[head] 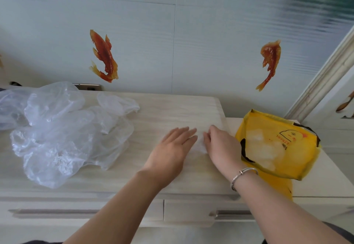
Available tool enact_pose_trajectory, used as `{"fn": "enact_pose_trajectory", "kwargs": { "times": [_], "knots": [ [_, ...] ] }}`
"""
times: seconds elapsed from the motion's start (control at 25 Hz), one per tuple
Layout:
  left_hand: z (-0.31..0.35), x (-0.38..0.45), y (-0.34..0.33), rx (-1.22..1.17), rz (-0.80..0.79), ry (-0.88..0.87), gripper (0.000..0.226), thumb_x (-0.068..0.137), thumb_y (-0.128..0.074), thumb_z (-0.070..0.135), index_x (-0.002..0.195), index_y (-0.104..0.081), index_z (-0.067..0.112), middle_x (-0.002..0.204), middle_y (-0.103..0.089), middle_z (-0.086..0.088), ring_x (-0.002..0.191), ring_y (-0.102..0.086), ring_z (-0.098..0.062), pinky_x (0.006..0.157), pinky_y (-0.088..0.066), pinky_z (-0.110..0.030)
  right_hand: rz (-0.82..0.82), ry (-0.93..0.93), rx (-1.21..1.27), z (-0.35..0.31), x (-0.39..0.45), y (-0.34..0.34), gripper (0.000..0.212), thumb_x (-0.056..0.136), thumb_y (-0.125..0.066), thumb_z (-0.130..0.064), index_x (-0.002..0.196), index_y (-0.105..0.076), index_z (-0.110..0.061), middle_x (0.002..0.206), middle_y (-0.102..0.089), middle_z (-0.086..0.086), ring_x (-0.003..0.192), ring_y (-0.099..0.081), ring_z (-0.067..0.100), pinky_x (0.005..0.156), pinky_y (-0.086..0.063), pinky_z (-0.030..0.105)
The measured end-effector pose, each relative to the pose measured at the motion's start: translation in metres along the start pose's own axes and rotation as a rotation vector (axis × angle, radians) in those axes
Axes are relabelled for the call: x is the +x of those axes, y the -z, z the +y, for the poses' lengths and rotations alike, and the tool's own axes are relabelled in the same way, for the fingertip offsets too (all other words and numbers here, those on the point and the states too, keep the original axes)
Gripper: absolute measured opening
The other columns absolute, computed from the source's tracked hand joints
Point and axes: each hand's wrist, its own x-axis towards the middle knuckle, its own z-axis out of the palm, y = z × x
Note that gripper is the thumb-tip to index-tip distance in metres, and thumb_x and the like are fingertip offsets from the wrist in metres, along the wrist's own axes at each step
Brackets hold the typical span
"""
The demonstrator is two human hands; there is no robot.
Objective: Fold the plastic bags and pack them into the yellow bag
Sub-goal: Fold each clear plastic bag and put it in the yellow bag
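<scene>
two hands are busy on the pale wooden counter [172, 109]. the left hand [172, 148] lies flat with straight fingers, pressing down near a small clear see-through plastic bag [201, 146] that is partly folded. the right hand [220, 146] has its fingers curled onto the edge of that same little bag, and it looks like they pinch it, but the bag is so thin and pale that this is hard to be sure of.

the yellow plastic bag with a duck picture and black handles [298, 148] sits just beside the right hand, at the right end of the counter, with its mouth open. some pale folded bags seem to be inside it already. the big heap of crumpled clear plastic bags [63, 134] waits on the left side, well apart from the yellow bag.

what could go wrong? the thin bag is slippery and springy, so if the left hand lifts too soon, the fold may pop open again. air stuck inside could puff it up too. the yellow bag hangs partly over the counter edge, so a bump from the right arm might push it off. a loose bag from the heap could also slide down to the floor.
</scene>
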Motion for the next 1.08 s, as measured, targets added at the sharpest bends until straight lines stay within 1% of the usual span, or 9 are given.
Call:
{"fn": "enact_pose_trajectory", "kwargs": {
  "times": [0.08, 0.16, 0.24, 0.28, 0.36, 0.44, 0.56, 0.76, 1.08],
  "knots": [
    [0.002, 0.000, -0.002, 0.030, -0.210, 0.012, 0.061, 0.082, -0.025, 0.003, 0.138, -0.048, 0.007, 0.147, -0.044, -0.011, 0.136, -0.041, -0.026, 0.114, -0.022, -0.033, 0.018, 0.000, -0.026, -0.001, -0.001, 0.000, 0.022, 0.101, -0.034, -0.035, 0.088, -0.037, -0.018, 0.075, -0.050, -0.002, 0.074, -0.060, 0.028, 0.043, -0.015, 0.029],
    [-0.002, -0.003, -0.008, 0.013, -0.318, 0.087, 0.058, 0.094, -0.022, 0.006, 0.152, -0.019, 0.010, 0.160, -0.012, -0.006, 0.148, -0.010, -0.020, 0.116, 0.000, -0.027, 0.089, 0.041, -0.062, -0.005, -0.001, 0.001, 0.015, 0.099, -0.041, -0.029, 0.094, -0.044, -0.015, 0.084, -0.056, 0.002, 0.077, -0.060, 0.028, 0.046, -0.025, 0.029],
    [-0.006, -0.002, -0.010, -0.001, -0.361, 0.121, 0.055, 0.101, -0.024, 0.013, 0.154, -0.007, 0.016, 0.162, 0.001, 0.000, 0.148, 0.003, -0.014, 0.118, 0.004, -0.027, 0.182, 0.161, -0.055, -0.012, -0.002, -0.004, 0.009, 0.090, -0.049, -0.016, 0.097, -0.053, -0.011, 0.093, -0.058, 0.006, 0.085, -0.059, 0.030, 0.062, -0.043, 0.035],
    [-0.006, -0.001, -0.009, -0.022, -0.361, 0.134, 0.054, 0.103, -0.023, 0.017, 0.154, -0.006, 0.019, 0.162, 0.001, 0.002, 0.148, 0.004, -0.013, 0.119, 0.002, -0.028, 0.206, 0.237, -0.026, -0.015, -0.003, -0.008, 0.017, 0.087, -0.047, -0.014, 0.100, -0.057, -0.010, 0.102, -0.061, 0.008, 0.096, -0.060, 0.031, 0.077, -0.048, 0.039],
    [-0.007, 0.000, -0.008, -0.086, -0.361, 0.170, 0.052, 0.105, -0.020, 0.026, 0.154, -0.005, 0.023, 0.161, 0.001, 0.007, 0.148, 0.005, -0.011, 0.120, 0.001, -0.030, 0.126, 0.343, -0.010, -0.019, -0.005, -0.016, 0.041, 0.092, -0.030, -0.022, 0.118, -0.059, -0.010, 0.131, -0.057, 0.010, 0.127, -0.050, 0.029, 0.107, -0.037, 0.044],
    [-0.006, -0.001, -0.007, -0.077, -0.383, 0.206, 0.053, 0.105, -0.016, 0.033, 0.154, -0.001, 0.024, 0.161, 0.004, 0.008, 0.147, 0.008, -0.010, 0.119, 0.001, -0.031, -0.072, 0.336, 0.007, -0.020, -0.009, -0.020, 0.070, 0.094, -0.001, -0.043, 0.144, -0.040, -0.013, 0.155, -0.031, 0.005, 0.146, -0.022, 0.021, 0.117, -0.014, 0.038],
    [-0.008, -0.003, -0.003, -0.048, -0.421, 0.270, 0.057, 0.103, -0.015, 0.041, 0.154, 0.003, 0.021, 0.161, 0.008, 0.006, 0.147, 0.012, -0.010, 0.119, 0.004, -0.032, -0.236, 0.279, 0.005, -0.016, -0.011, -0.023, 0.085, 0.081, 0.017, -0.054, 0.154, -0.012, -0.020, 0.162, -0.003, -0.004, 0.149, 0.003, 0.013, 0.118, 0.000, 0.031],
    [-0.014, -0.009, 0.000, -0.019, -0.461, 0.383, 0.072, 0.096, -0.015, 0.060, 0.153, 0.007, 0.021, 0.160, 0.014, 0.008, 0.147, 0.015, -0.013, 0.120, 0.005, -0.040, -0.325, 0.158, -0.015, -0.013, -0.014, -0.015, 0.059, 0.100, -0.013, -0.051, 0.154, 0.000, -0.030, 0.161, 0.009, -0.006, 0.148, 0.012, 0.013, 0.119, 0.003, 0.038],
    [-0.015, -0.020, 0.018, -0.025, -0.460, 0.484, 0.087, 0.088, -0.015, 0.074, 0.153, 0.008, 0.021, 0.159, 0.020, 0.006, 0.145, 0.023, -0.019, 0.118, 0.011, -0.045, -0.328, 0.023, 0.041, 0.000, -0.017, 0.003, 0.060, 0.102, -0.012, -0.045, 0.154, 0.004, -0.021, 0.161, 0.010, -0.002, 0.148, 0.012, 0.014, 0.120, 0.003, 0.039]
  ]
}}
